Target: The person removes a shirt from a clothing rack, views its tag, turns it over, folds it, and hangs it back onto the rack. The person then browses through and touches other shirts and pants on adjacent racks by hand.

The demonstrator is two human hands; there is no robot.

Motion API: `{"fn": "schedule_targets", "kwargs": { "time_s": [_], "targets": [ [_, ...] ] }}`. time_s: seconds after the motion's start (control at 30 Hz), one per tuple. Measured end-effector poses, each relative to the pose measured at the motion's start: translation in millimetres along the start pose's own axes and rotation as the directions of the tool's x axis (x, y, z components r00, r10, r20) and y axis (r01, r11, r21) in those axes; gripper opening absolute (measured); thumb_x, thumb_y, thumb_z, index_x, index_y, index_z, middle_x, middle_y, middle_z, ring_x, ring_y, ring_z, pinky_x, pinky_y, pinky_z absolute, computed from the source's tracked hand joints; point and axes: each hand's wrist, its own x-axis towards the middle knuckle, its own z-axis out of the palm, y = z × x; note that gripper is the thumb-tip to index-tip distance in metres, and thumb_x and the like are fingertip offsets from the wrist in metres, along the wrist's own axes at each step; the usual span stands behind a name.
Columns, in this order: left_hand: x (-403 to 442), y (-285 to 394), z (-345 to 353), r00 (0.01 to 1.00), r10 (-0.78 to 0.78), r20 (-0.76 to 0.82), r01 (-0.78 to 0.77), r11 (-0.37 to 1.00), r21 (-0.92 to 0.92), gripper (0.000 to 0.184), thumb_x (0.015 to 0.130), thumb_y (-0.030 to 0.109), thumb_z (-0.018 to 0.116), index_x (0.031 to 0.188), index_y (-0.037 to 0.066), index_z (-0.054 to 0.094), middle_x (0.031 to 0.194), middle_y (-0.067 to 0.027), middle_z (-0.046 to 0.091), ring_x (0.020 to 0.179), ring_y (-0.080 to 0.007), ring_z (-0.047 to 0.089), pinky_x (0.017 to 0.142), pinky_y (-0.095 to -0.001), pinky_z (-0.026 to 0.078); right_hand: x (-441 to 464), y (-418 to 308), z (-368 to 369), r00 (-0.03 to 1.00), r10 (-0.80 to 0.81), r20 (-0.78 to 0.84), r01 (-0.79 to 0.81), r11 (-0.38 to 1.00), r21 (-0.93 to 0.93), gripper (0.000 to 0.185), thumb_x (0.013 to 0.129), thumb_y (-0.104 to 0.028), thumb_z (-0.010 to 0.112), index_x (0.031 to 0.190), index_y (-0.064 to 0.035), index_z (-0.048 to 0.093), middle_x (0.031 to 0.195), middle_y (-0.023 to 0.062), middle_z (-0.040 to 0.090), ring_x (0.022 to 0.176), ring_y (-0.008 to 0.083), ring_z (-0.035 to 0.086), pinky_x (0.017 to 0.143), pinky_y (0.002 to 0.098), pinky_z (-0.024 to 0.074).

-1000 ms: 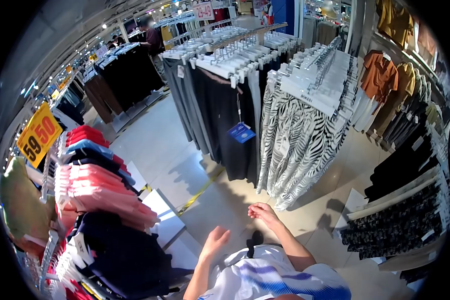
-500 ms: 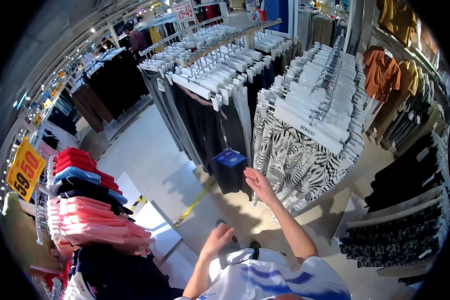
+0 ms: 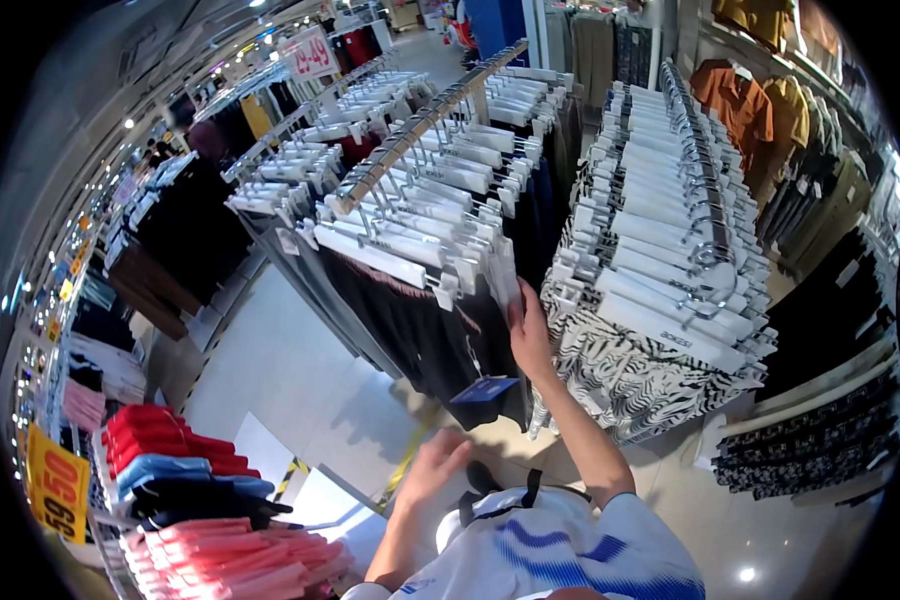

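Observation:
My right hand (image 3: 530,330) reaches up against the right side of a row of black trousers (image 3: 400,325), its fingers stretched along the garments' edge. The fingertips are partly lost among the fabric. The trousers hang from white clip hangers (image 3: 380,255), and a blue tag (image 3: 485,390) dangles from the front pair. Just right of this hand hang zebra-print garments (image 3: 620,375) on white hangers of their own. My left hand (image 3: 437,465) is held low in front of my body, fingers loosely bent and apart, with nothing in it.
A wooden-topped rail (image 3: 430,125) carries the trouser hangers. At lower left stand stacked red garments (image 3: 165,440), pink garments (image 3: 235,560) and a yellow price sign (image 3: 58,485). Black patterned clothes (image 3: 810,440) hang at right. Yellow-black tape (image 3: 290,478) marks the floor.
My right hand has moved from open air in front of the zebra-print garments up to the side of the black trousers. The trousers' lower part and tag now slant rightward. The view has shifted.

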Motion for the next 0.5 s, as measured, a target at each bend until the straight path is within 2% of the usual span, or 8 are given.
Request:
{"fn": "schedule_targets", "kwargs": {
  "time_s": [0.07, 0.1, 0.13, 0.2, 0.27, 0.37, 0.43, 0.5],
  "targets": [
    [19.2, 9.1, -25.0, 0.997, 0.072, 0.027, -0.073, 0.997, 0.004, 0.025, 0.092, 0.022, 0.06, 0.099, -0.001, 0.059, 0.086, -0.01, 0.065, 0.078, -0.0182, 0.062, 0.07, -0.0305, 0.049, 8.2, -6.0, 4.5, 0.992, 0.126, -0.01, -0.125, 0.99, 0.067, 0.021, 0.092, -0.009, 0.055, 0.112, -0.0012, 0.055, 0.094, 0.0158, 0.062, 0.085, 0.0279, 0.061, 0.076, 0.0353, 0.0463],
    [27.7, 16.3, -35.0, 0.989, 0.141, 0.036, -0.141, 0.99, -0.001, 0.022, 0.091, 0.02, 0.061, 0.099, -0.001, 0.06, 0.086, -0.0108, 0.065, 0.078, -0.0193, 0.063, 0.069, -0.0308, 0.049, 9.7, -3.4, 6.6, 0.99, 0.137, -0.021, -0.136, 0.989, 0.062, 0.021, 0.092, -0.009, 0.055, 0.112, -0.0012, 0.055, 0.094, 0.0158, 0.062, 0.085, 0.0279, 0.061, 0.076, 0.0353, 0.0463],
    [36.2, 28.8, -43.4, 0.989, 0.137, 0.051, -0.137, 0.991, -0.001, 0.022, 0.091, 0.02, 0.061, 0.099, -0.001, 0.06, 0.086, -0.0108, 0.065, 0.078, -0.0193, 0.063, 0.069, -0.0308, 0.049, 10.0, -0.2, 7.7, 0.996, 0.091, -0.024, -0.092, 0.996, -0.014, 0.012, 0.09, -0.008, 0.058, 0.097, 0.0001, 0.054, 0.082, 0.0139, 0.057, 0.072, 0.0254, 0.055, 0.065, 0.0353, 0.0422],
    [50.9, 64.4, -56.9, 0.932, 0.362, 0.036, -0.363, 0.92, 0.151, 0.014, 0.089, 0.009, 0.063, 0.097, -0.001, 0.056, 0.081, -0.0081, 0.061, 0.072, -0.0161, 0.058, 0.069, -0.0286, 0.047, 8.9, -3.4, 8.3, 0.998, 0.004, -0.066, -0.008, 0.999, -0.05, 0.022, 0.082, -0.003, 0.066, 0.073, 0.0025, 0.046, 0.065, 0.0123, 0.044, 0.053, 0.023, 0.041, 0.05, 0.0353, 0.0314],
    [64.2, 98.4, -65.3, 0.925, 0.378, 0.04, -0.379, 0.909, 0.173, 0.012, 0.086, 0.005, 0.063, 0.094, -0.001, 0.056, 0.084, -0.0111, 0.061, 0.074, -0.0225, 0.059, 0.07, -0.0305, 0.047, 6.2, -3.1, 9.3, 0.998, -0.052, -0.023, 0.05, 0.997, -0.064, 0.02, 0.078, 0.0, 0.068, 0.075, 0.0018, 0.048, 0.067, 0.0128, 0.047, 0.055, 0.024, 0.043, 0.051, 0.0348, 0.0331],
    [91.2, 136.2, -69.7, 0.802, 0.597, 0.021, -0.561, 0.741, 0.371, 0.015, 0.081, 0.001, 0.064, 0.092, 0.0, 0.055, 0.091, -0.0124, 0.061, 0.082, -0.0294, 0.059, 0.074, -0.0346, 0.047, 0.0, -6.1, 13.5, 0.997, -0.068, 0.032, 0.068, 0.997, 0.021, 0.015, 0.076, 0.002, 0.068, 0.079, 0.0014, 0.053, 0.07, 0.0147, 0.048, 0.057, 0.0294, 0.046, 0.052, 0.0354, 0.0368],
    [112.1, 163.1, -69.1, 0.578, 0.812, 0.08, -0.687, 0.431, 0.585, 0.023, 0.074, 0.003, 0.068, 0.092, 0.002, 0.053, 0.1, -0.0139, 0.059, 0.093, -0.0354, 0.057, 0.08, -0.0426, 0.045, -2.1, -5.9, 9.0, 0.984, -0.102, 0.145, 0.113, 0.991, -0.069, 0.016, 0.075, 0.003, 0.066, 0.09, 0.0009, 0.059, 0.075, 0.0164, 0.053, 0.066, 0.0344, 0.052, 0.057, 0.0358, 0.042],
    [129.0, 197.3, -63.0, 0.544, 0.819, 0.184, -0.683, 0.305, 0.664, 0.028, 0.073, 0.007, 0.071, 0.094, 0.002, 0.053, 0.105, -0.0146, 0.058, 0.099, -0.0366, 0.055, 0.084, -0.0462, 0.044, -3.2, -13.0, 5.1, 0.977, -0.129, 0.169, 0.133, 0.991, -0.014, 0.013, 0.077, -0.003, 0.065, 0.087, -0.0003, 0.058, 0.087, 0.0179, 0.056, 0.082, 0.0399, 0.055, 0.07, 0.0417, 0.0466]
  ]
}}
